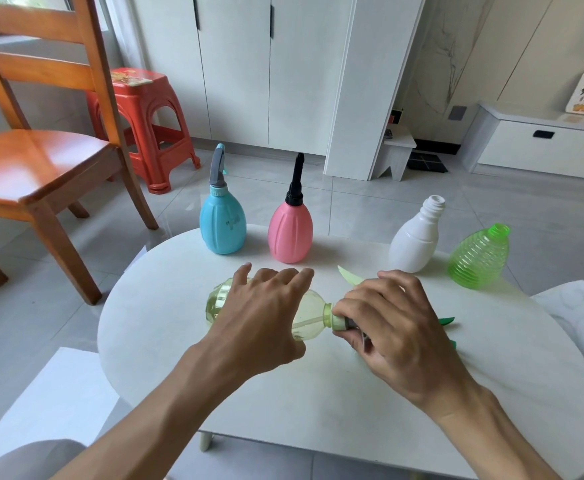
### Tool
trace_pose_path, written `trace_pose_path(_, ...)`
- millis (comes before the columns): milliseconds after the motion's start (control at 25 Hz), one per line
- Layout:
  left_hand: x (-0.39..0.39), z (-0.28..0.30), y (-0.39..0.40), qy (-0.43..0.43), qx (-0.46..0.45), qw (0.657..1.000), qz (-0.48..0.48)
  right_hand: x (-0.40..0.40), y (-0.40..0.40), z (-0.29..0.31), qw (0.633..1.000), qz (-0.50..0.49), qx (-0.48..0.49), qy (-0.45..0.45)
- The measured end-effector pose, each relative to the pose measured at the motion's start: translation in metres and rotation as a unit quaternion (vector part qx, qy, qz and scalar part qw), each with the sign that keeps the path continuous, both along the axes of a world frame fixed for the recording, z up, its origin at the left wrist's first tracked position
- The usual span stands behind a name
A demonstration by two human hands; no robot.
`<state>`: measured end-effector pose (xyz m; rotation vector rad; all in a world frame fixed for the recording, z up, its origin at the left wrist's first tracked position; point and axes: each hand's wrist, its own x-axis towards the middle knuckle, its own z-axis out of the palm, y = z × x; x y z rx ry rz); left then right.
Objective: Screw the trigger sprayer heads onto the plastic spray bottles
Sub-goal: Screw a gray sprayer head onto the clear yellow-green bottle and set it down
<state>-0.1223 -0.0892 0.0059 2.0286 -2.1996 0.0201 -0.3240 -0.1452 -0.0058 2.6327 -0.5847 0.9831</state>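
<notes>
A pale yellow-green transparent bottle point(309, 318) lies on its side on the white round table point(318, 393). My left hand point(259, 320) rests over its body with fingers spread and nearly straight. My right hand point(394, 327) pinches the sprayer head's collar point(339, 322) at the bottle's neck; its pale green trigger point(349, 275) sticks out above my fingers. A blue bottle point(223, 223) and a pink bottle point(290, 233) stand at the back with sprayer heads on. A white bottle point(415, 237) and a ribbed green bottle point(479, 258) stand at the right with open necks.
Green plastic parts point(446, 320) poke out from behind my right hand. A wooden chair point(37, 161) and a red plastic stool point(145, 126) stand to the left on the tiled floor. White cabinets line the back wall.
</notes>
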Motion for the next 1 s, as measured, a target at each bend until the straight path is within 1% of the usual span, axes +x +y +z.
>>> trace_pose_path(80, 0.000, 0.002, -0.001, -0.019, -0.009, 1.000, -0.004, 0.001, 0.001, -0.001, 1.000, -0.013, -0.025, 0.002)
trace_pose_path(160, 0.000, 0.003, -0.001, -0.023, -0.020, 1.000, -0.006, 0.001, 0.001, 0.000, 0.999, -0.021, -0.027, -0.007)
trace_pose_path(240, 0.000, 0.003, -0.001, -0.021, -0.029, 0.999, -0.010, 0.000, 0.001, 0.001, 0.999, -0.022, 0.017, -0.025)
trace_pose_path(320, -0.003, 0.002, 0.000, -0.037, -0.042, 0.998, -0.013, -0.001, 0.002, 0.002, 0.992, -0.028, 0.118, -0.044)
trace_pose_path(360, -0.003, 0.001, -0.001, -0.047, -0.046, 0.998, -0.014, 0.000, 0.004, 0.003, 0.977, -0.034, 0.199, -0.063)
trace_pose_path(440, -0.005, -0.001, -0.001, -0.060, -0.041, 0.997, -0.013, 0.002, 0.007, 0.005, 0.918, -0.037, 0.379, -0.106)
trace_pose_path(480, -0.005, -0.001, -0.002, -0.060, -0.038, 0.997, -0.012, 0.003, 0.008, 0.003, 0.892, -0.032, 0.435, -0.121)
trace_pose_path(520, -0.005, -0.001, -0.003, -0.055, -0.036, 0.998, -0.009, 0.004, 0.009, 0.002, 0.880, -0.023, 0.457, -0.128)
trace_pose_path(600, -0.004, 0.002, -0.003, -0.041, -0.039, 0.998, -0.004, 0.005, 0.010, 0.002, 0.870, 0.000, 0.471, -0.142)
trace_pose_path(720, -0.006, 0.002, -0.002, -0.052, -0.081, 0.995, -0.016, 0.000, 0.010, 0.004, 0.866, 0.006, 0.478, -0.150)
trace_pose_path(760, -0.007, 0.001, -0.002, -0.064, -0.098, 0.993, -0.023, -0.001, 0.010, 0.003, 0.848, 0.008, 0.506, -0.157)
trace_pose_path(800, -0.009, -0.001, -0.002, -0.076, -0.114, 0.990, -0.029, 0.000, 0.011, 0.004, 0.808, 0.013, 0.561, -0.178)
trace_pose_path(880, -0.013, -0.005, -0.003, -0.090, -0.122, 0.988, -0.037, 0.003, 0.011, 0.005, 0.702, 0.006, 0.675, -0.228)
trace_pose_path(920, -0.015, -0.006, -0.004, -0.091, -0.109, 0.989, -0.035, 0.003, 0.009, 0.004, 0.674, 0.001, 0.701, -0.233)
trace_pose_path(960, -0.015, -0.006, -0.004, -0.085, -0.091, 0.992, -0.029, 0.003, 0.008, 0.004, 0.674, -0.007, 0.702, -0.231)
trace_pose_path(1000, -0.014, -0.007, -0.005, -0.071, -0.074, 0.994, -0.022, 0.003, 0.006, 0.004, 0.689, -0.008, 0.685, -0.235)
